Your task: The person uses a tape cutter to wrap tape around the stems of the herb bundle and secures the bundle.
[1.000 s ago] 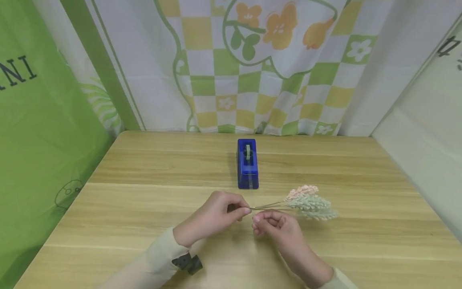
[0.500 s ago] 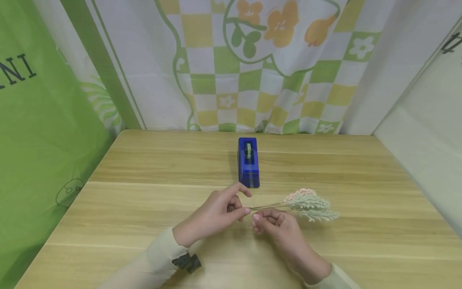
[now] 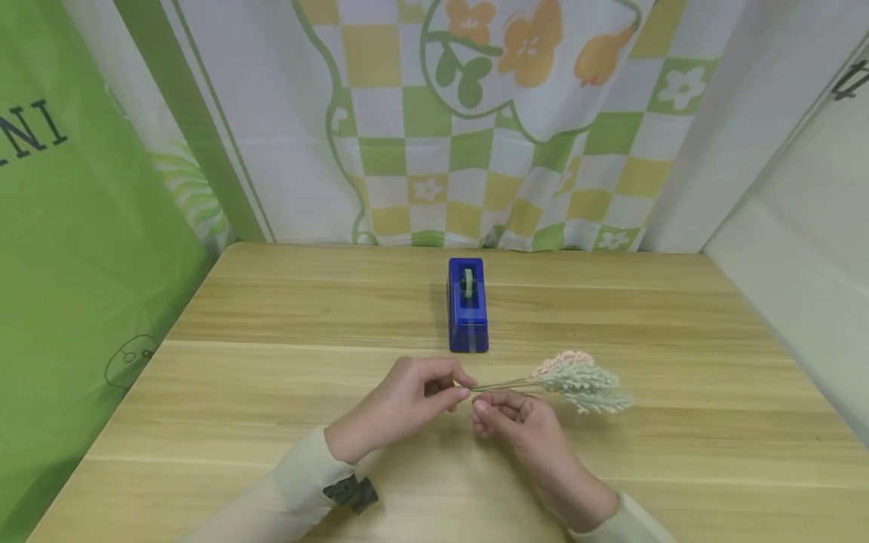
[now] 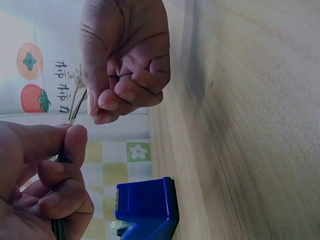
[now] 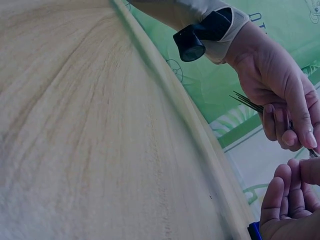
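My left hand pinches the thin stems of a small bunch of artificial grass flowers, one pink head and pale green heads pointing right. In the right wrist view, the dark stem ends poke out behind that hand's curled fingers. Just below the stems my right hand has thumb and forefinger pressed together, the other fingers curled. A shiny bit of clear tape shows between the two hands' fingertips, its right end at the pinched right fingertips. A blue tape dispenser stands beyond the hands.
The wooden table reaches back to a checked, flowered curtain. Green cloth hangs on the left and pale cloth on the right. A black wrist camera sits at the left sleeve.
The left forefinger lifted off the stems half a second ago and is now back down on them. The flower heads shifted slightly; the right hand stayed nearly in place.
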The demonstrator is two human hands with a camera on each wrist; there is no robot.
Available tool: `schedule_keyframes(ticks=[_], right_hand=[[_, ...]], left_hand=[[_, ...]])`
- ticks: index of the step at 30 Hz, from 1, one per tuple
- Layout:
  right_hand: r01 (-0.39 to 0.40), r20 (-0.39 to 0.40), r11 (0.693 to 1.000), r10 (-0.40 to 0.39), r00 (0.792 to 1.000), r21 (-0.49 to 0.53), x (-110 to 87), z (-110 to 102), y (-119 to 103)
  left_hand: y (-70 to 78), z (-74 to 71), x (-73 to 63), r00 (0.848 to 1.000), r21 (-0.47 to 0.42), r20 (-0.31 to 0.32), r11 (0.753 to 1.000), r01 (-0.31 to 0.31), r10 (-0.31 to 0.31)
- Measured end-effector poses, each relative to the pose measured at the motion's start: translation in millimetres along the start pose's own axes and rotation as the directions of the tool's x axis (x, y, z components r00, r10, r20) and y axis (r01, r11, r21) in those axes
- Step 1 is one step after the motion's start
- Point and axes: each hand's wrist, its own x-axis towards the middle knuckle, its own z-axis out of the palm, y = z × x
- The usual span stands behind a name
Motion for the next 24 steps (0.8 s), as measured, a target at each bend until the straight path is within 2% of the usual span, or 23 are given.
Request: schedule_keyframes(ticks=[9, 15, 20, 22, 24], right_hand=[[-0.005, -0.003, 0.999, 0.006, 1.0, 0.046, 0.3, -1.2, 2.3], [-0.04, 0.039, 0.999, 0.04, 0.998, -0.002, -2.8, -5.6, 6.7], [0.002, 0.176, 0.995, 0.015, 0.984, -0.101, -9.1, -9.3, 6.9], [0.075, 0.26, 0.98, -0.025, 0.965, -0.184, -12.8, -11.0, 4.2], [0.174, 0.341, 0.948, -0.077, 0.937, -0.265, -17.3, -13.1, -1.0]], left_hand=[[-0.6, -0.6, 1.3, 1.0, -0.013, 0.007, 0.999, 0.029, -0.029], [-0.7, -2.7, 2.4, 0.999, -0.015, -0.01, 0.999, 0.04, -0.04], [-3.0, -2.8, 3.0, 1.0, -0.01, -0.005, 1.0, 0.027, -0.027], [-4.0, -2.3, 2.9, 1.0, -0.008, -0.003, 1.0, 0.016, -0.016], [-4.8, -1.8, 2.7, 1.0, -0.01, 0.0, 1.0, 0.011, -0.011]])
